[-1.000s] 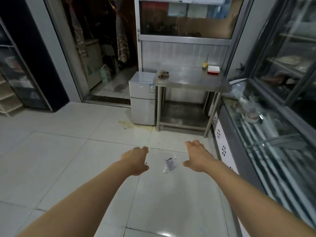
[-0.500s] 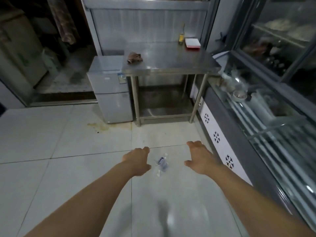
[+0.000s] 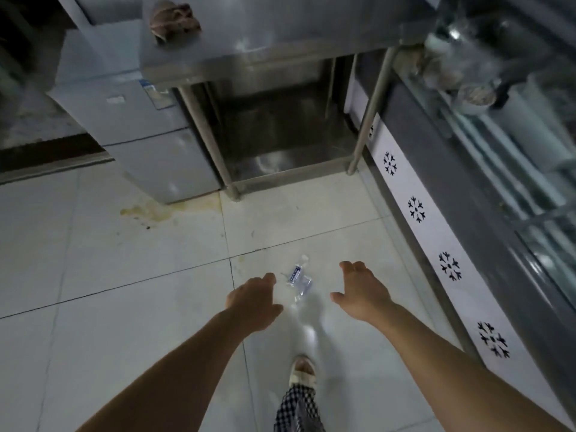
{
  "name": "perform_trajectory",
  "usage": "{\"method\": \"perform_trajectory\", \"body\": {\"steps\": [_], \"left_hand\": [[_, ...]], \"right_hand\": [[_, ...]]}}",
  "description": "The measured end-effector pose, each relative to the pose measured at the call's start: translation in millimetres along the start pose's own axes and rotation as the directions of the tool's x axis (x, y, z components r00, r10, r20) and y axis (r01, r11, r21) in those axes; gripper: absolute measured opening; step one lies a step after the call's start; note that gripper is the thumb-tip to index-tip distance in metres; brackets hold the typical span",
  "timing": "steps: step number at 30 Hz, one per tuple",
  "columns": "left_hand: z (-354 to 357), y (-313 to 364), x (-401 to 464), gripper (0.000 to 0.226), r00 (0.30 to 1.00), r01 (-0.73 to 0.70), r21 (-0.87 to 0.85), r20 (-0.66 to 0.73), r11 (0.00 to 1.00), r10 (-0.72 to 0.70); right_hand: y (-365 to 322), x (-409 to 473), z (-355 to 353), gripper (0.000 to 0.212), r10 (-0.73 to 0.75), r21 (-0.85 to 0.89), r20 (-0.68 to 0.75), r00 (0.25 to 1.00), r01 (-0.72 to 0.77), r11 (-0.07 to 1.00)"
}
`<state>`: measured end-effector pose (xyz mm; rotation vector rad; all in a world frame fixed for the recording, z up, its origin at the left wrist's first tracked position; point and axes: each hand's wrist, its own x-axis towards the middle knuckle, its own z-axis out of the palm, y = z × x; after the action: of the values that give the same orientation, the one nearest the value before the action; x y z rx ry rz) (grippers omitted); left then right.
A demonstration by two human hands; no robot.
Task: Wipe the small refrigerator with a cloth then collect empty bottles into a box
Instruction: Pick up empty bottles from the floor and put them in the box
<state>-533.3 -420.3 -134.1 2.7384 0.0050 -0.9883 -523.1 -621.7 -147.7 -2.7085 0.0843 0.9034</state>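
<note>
Steel worktop (image 3: 280, 54) ahead of me carries the cloth (image 3: 174, 17), a crumpled brownish rag sitting near its left front corner, and just beside that corner stands the small refrigerator (image 3: 140, 126), grey and closed. Both hands are out in front and hold nothing: the left hand (image 3: 254, 302) has its fingers loosely bent downward, the right hand (image 3: 363, 291) has its fingers spread apart and relaxed. The step in hand, as I judge it, is getting to the cloth, so I would walk on, lift the right hand to the worktop corner and gather the rag in a full grasp, not by one edge, before turning to the refrigerator's top and door. A crushed clear bottle (image 3: 297, 280) lies on the floor tiles (image 3: 93, 260) between my hands (one for the box later, though no box shows anywhere in view). It sits in my path, and stepping on it could slip the sandalled foot (image 3: 304, 372) below. A yellowish stain (image 3: 149, 212) spreads at the refrigerator's base, and the glass display case (image 3: 498, 151) crowds the right side.
</note>
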Motion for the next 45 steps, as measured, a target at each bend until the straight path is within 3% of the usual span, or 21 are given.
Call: {"method": "perform_trajectory", "body": {"steps": [8, 26, 35, 45], "left_hand": [[64.6, -31.5, 145.8, 0.057, 0.999, 0.009, -0.062, 0.045, 0.998, -0.007], [316.5, -99.5, 457.2, 0.052, 0.998, -0.023, -0.074, 0.048, 0.997, 0.027], [373.6, -89.8, 528.1, 0.057, 0.999, 0.033, -0.160, 0.029, 0.987, -0.029], [381.9, -94.0, 534.8, 0.065, 0.996, 0.082, -0.268, 0.042, 0.960, -0.074]], "right_hand": [[17.1, 123.9, 84.0, 0.058, 0.068, 0.091, 0.063, 0.996, -0.073, 0.993], [68.5, 368.8, 359.3, 0.061, 0.150, 0.194, -0.044, 0.988, -0.138, 0.971], [103.4, 417.2, 409.2, 0.070, 0.196, 0.213, -0.089, 0.977, -0.174, 0.961], [102.4, 414.3, 426.6, 0.068, 0.246, 0.258, -0.084, 0.966, -0.218, 0.941]]}}
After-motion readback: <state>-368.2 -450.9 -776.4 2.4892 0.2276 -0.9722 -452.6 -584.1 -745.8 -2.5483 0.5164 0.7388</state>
